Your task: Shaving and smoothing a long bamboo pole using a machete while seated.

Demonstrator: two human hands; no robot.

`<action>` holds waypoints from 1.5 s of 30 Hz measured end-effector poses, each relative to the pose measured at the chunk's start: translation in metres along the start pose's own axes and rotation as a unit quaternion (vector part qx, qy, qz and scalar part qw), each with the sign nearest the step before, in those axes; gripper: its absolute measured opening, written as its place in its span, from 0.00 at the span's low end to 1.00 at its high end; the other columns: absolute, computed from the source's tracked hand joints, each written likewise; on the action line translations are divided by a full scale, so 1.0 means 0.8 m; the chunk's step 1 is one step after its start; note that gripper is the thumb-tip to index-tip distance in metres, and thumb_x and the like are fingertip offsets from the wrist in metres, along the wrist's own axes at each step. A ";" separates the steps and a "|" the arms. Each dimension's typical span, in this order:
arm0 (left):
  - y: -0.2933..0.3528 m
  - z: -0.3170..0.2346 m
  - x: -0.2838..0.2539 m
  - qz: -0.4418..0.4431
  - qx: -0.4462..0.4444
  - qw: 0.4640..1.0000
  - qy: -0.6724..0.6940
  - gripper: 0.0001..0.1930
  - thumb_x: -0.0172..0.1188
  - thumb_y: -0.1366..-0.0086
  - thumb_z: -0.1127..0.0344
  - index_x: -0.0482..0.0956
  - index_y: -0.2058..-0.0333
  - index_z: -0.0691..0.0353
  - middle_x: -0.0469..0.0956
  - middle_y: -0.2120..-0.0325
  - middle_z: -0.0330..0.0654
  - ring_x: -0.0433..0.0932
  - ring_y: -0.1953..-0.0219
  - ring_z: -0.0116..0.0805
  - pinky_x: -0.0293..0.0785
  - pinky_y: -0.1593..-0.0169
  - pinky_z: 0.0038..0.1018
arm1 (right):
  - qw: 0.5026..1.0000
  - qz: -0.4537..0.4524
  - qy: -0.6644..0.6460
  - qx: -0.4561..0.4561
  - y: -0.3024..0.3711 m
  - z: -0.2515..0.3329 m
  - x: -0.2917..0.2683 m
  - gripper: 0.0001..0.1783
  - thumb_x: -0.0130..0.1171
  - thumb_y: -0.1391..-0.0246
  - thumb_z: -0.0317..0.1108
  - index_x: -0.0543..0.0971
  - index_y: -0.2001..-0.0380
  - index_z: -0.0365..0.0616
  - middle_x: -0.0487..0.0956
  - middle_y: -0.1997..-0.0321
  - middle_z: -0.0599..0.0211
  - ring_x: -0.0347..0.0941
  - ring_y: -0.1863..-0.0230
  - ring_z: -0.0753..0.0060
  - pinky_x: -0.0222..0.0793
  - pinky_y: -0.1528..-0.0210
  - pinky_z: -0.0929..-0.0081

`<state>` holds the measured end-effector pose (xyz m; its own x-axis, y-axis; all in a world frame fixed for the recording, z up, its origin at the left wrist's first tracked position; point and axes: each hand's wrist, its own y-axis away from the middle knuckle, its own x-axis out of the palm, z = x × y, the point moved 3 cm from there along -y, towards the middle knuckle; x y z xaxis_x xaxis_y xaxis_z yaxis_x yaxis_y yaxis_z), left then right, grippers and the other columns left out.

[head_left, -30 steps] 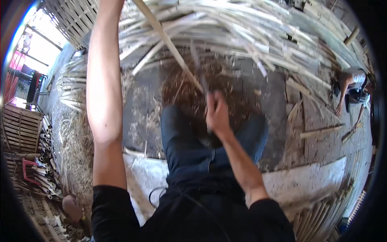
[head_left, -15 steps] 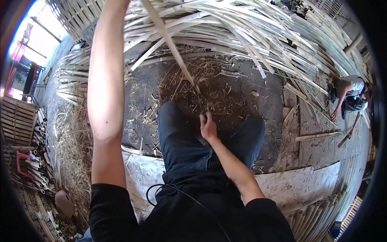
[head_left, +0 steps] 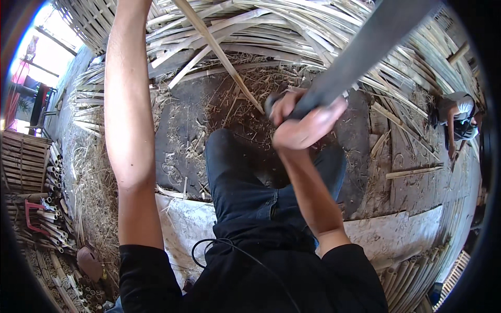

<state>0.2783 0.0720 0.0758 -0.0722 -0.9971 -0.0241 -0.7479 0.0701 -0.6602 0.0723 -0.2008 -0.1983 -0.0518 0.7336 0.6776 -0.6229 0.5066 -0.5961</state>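
Note:
My right hand (head_left: 308, 119) is raised above my knees, its fingers wrapped round the dark handle of a machete (head_left: 355, 62). The broad grey blade slants toward the upper right and is slightly blurred. A long split bamboo strip (head_left: 216, 51) comes down from the top edge, its lower end over the littered ground between my knees, a little left of my right hand. My left arm (head_left: 128, 115) stretches straight up along the left side. Its hand lies beyond the top edge, so whatever it holds is hidden.
A large heap of split bamboo strips (head_left: 261, 32) curves across the far side. Shavings (head_left: 201, 141) litter the dark ground mat. At the right another person (head_left: 459, 117) bends down near a loose bamboo piece (head_left: 415, 172). Bamboo poles (head_left: 52, 224) are stacked at the left.
My right hand has risen from low between my knees, swinging the machete blade up toward the upper right. My left arm and the bamboo strip have shifted slightly left.

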 end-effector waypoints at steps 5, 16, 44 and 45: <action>0.082 -0.052 0.175 -0.248 0.151 0.930 -0.226 0.14 0.50 0.28 0.59 0.66 0.75 0.53 0.60 0.88 0.28 0.62 0.88 0.23 0.59 0.83 0.26 | 0.711 0.173 0.612 0.300 0.282 -0.124 -0.290 0.18 0.48 0.31 0.47 0.69 0.58 0.41 0.77 0.72 0.49 0.76 0.67 0.40 0.73 0.61 0.52; 0.090 -0.047 0.167 -0.231 0.181 0.935 -0.200 0.14 0.51 0.29 0.58 0.66 0.75 0.54 0.60 0.87 0.29 0.61 0.87 0.22 0.60 0.83 0.25 | 0.913 0.015 0.206 0.351 0.051 -0.050 -0.095 0.14 0.45 0.27 0.41 0.70 0.61 0.40 0.68 0.79 0.75 0.63 0.82 0.86 0.61 0.81 0.82; 0.085 -0.055 0.135 -0.212 0.063 0.966 -0.135 0.15 0.49 0.23 0.55 0.70 0.66 0.59 0.64 0.78 0.35 0.68 0.77 0.29 0.70 0.69 0.28 | 0.722 0.158 0.515 0.434 0.296 -0.112 -0.262 0.22 0.46 0.31 0.48 0.70 0.51 0.38 0.81 0.64 0.39 0.77 0.60 0.33 0.74 0.58 0.47; 0.088 -0.053 0.129 -0.171 0.052 0.980 -0.092 0.15 0.48 0.23 0.54 0.67 0.68 0.55 0.59 0.80 0.32 0.61 0.79 0.25 0.64 0.72 0.26 | 0.645 0.134 0.538 0.526 0.327 -0.113 -0.297 0.20 0.50 0.33 0.47 0.70 0.52 0.40 0.80 0.62 0.36 0.75 0.56 0.30 0.73 0.55 0.46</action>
<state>0.1902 -0.0245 0.0591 0.2975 -0.9511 0.0832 -0.6360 -0.2624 -0.7257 -0.0076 -0.2014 -0.5542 -0.0491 0.9068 -0.4188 -0.9184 0.1238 0.3758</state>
